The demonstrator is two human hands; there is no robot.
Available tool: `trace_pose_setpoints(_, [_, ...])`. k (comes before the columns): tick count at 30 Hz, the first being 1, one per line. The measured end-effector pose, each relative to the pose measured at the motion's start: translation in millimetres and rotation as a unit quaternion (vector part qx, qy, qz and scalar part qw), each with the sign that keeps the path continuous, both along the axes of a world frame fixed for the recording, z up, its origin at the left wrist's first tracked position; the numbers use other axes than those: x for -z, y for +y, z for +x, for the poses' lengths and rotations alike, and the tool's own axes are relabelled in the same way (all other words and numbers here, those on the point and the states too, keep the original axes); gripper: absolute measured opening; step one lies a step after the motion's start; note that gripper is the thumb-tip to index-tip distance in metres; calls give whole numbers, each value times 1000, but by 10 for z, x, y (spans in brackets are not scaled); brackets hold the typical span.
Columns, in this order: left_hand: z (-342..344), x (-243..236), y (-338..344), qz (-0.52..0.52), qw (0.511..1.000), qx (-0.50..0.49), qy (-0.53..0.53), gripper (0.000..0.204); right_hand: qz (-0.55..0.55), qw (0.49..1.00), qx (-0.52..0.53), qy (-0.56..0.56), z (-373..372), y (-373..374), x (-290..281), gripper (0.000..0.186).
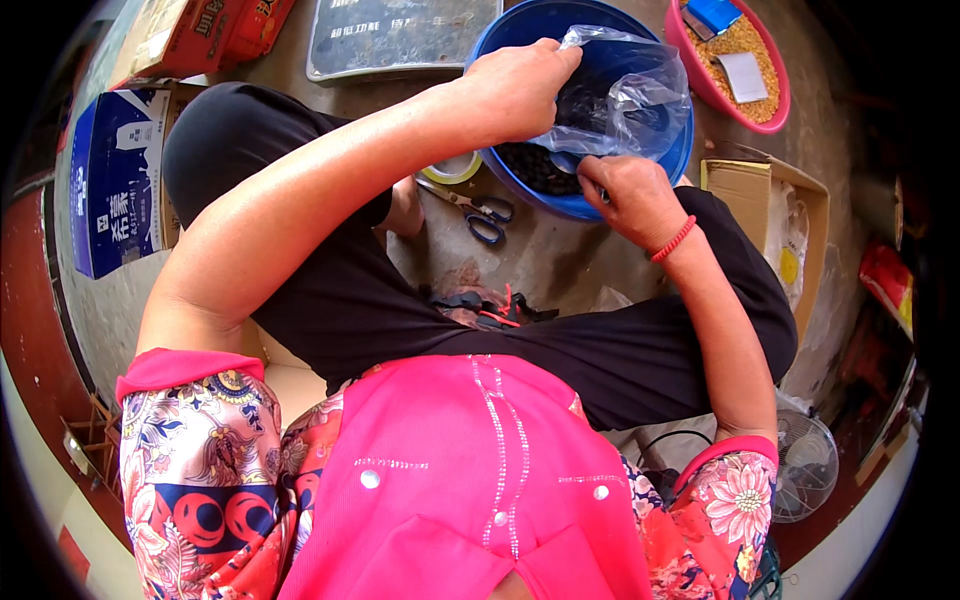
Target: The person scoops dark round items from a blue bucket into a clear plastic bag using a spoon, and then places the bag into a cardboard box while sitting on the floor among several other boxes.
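Observation:
A clear plastic bag (628, 95) with dark contents lies over a blue basin (676, 160) of small dark round pieces (532, 172). My left hand (518, 92) pinches the bag's upper edge at the basin's left side. Below the bag, my right hand (630, 195), with a red bead bracelet, is closed on a small blue scoop-like tool (566, 163) at the dark pieces; its exact shape is partly hidden by my fingers.
Scissors (478, 216) and a tape roll (450, 172) lie between my legs. A grey board (400, 45) is beyond them. A pink basin (768, 115) of yellow grain stands back right, cartons (120, 190) at left, an open box (740, 190) at right, a fan (805, 465) lower right.

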State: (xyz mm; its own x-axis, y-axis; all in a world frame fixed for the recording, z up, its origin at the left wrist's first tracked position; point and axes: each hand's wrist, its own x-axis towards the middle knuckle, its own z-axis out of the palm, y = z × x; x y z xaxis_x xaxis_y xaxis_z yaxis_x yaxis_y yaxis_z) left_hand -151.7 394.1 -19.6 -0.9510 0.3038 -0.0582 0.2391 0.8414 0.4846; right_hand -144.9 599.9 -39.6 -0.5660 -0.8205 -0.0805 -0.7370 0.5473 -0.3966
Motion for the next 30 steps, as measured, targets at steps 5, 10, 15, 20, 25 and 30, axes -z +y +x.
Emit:
trace_pose_setpoints(5, [7,-1,-5,-5,1000,6,-5,56,-45,998,-27,-18,42,-66,133,8])
trace_pose_setpoints(10, [11,-7,-9,-3,1000,8,-14,56,-91,993,-3,-70,-10,-36,158,5])
trace_pose_setpoints(15, [8,-4,9,-9,1000,6,-7,56,-106,980,43,-161,-75,-5,132,9])
trace_pose_setpoints(20, [26,66,-2,27,997,0,78,41,-149,929,135,-310,-235,116,85,16])
trace_pose_setpoints(25, [-21,-20,-13,9,1000,-6,24,40,-140,883,186,-408,-391,235,-166,21])
trace_pose_setpoints(30, [-33,-33,-30,10,999,-14,32,40,-152,882,176,-411,-493,390,-414,25])
